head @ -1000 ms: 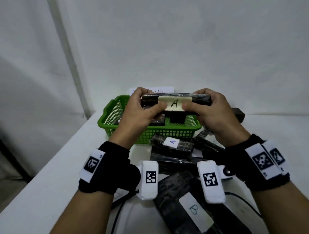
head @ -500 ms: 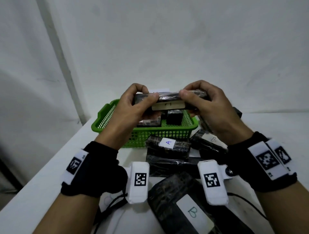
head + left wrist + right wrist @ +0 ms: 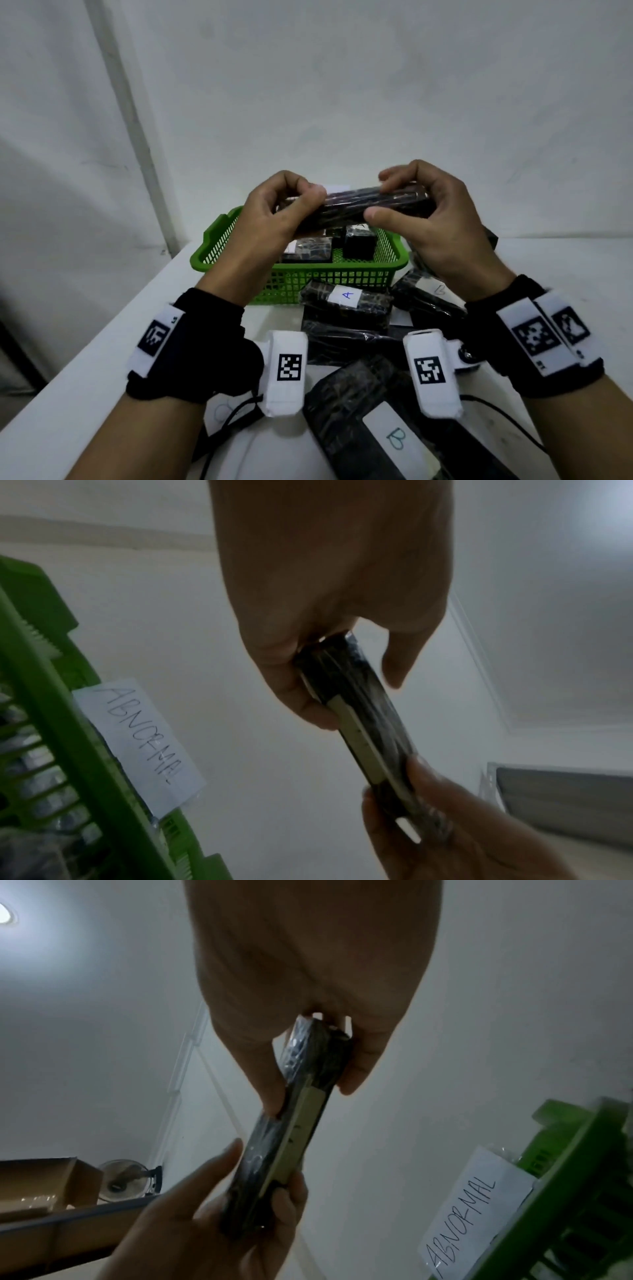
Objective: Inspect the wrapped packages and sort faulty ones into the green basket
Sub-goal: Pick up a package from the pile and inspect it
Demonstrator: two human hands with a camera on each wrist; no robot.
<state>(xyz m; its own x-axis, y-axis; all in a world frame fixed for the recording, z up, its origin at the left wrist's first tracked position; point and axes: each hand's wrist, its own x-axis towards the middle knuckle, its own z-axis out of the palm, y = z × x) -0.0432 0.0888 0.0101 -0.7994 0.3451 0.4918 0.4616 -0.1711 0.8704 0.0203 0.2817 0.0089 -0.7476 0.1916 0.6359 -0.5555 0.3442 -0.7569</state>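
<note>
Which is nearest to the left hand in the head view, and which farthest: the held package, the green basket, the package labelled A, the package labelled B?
1. Held package, gripped by the left hand.
2. Green basket, just below.
3. Package labelled A, before the basket.
4. Package labelled B, closest to the camera.

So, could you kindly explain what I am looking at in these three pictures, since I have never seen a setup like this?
No machine here: a person works with bare hands, wearing black wristbands with printed markers and small cameras. The wide picture comes from a camera on the head, looking down at a white table. The other two come from the wrist cameras, looking along each hand.

The left hand and right hand each grip one end of a black wrapped package, held above the green basket. The basket holds a few packages and bears a paper sign reading ABNORMAL. More packages lie on the table, one labelled A, one labelled B.
</note>
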